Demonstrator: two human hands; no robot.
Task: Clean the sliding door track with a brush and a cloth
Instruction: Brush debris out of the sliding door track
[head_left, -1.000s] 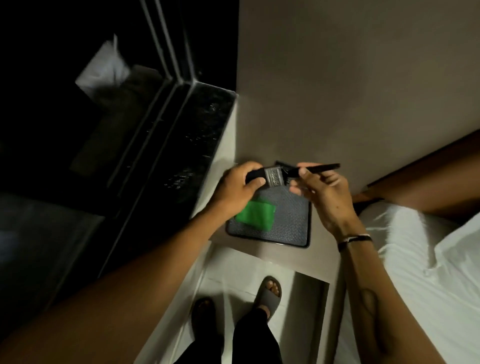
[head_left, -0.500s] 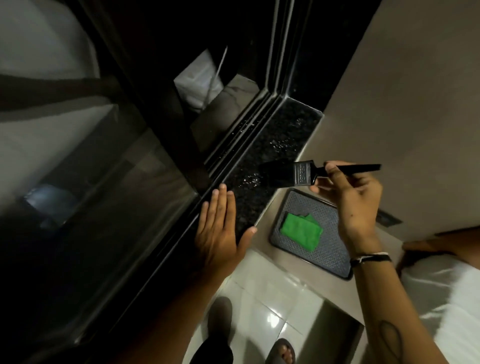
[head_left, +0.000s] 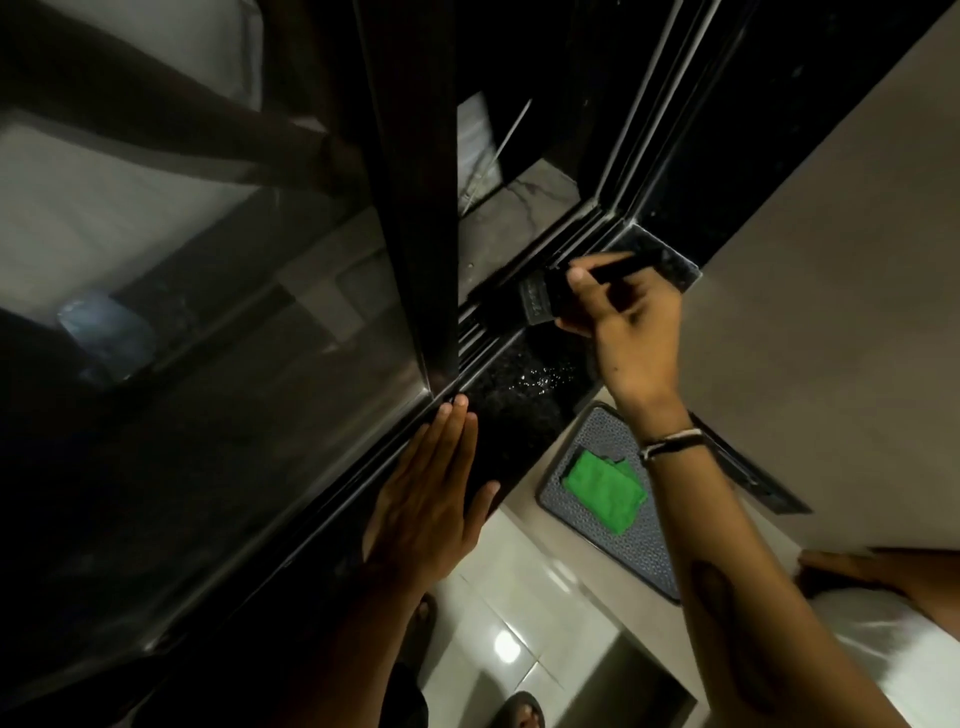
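Left hand (head_left: 431, 499) lies flat with fingers straight, gripping nothing, on the sliding door's (head_left: 249, 364) lower frame, the track (head_left: 488, 317) up at one o'clock where the right hand (head_left: 631, 332) pinches the brush (head_left: 540, 304), green cloth (head_left: 605, 491) at four o'clock on the mat (head_left: 649, 551).

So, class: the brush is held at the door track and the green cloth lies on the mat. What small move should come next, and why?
Probably a short sweep of the brush along the track. The right hand holds its bristles at the grooves, the left hand lies flat by the door frame, and the green cloth is untouched.
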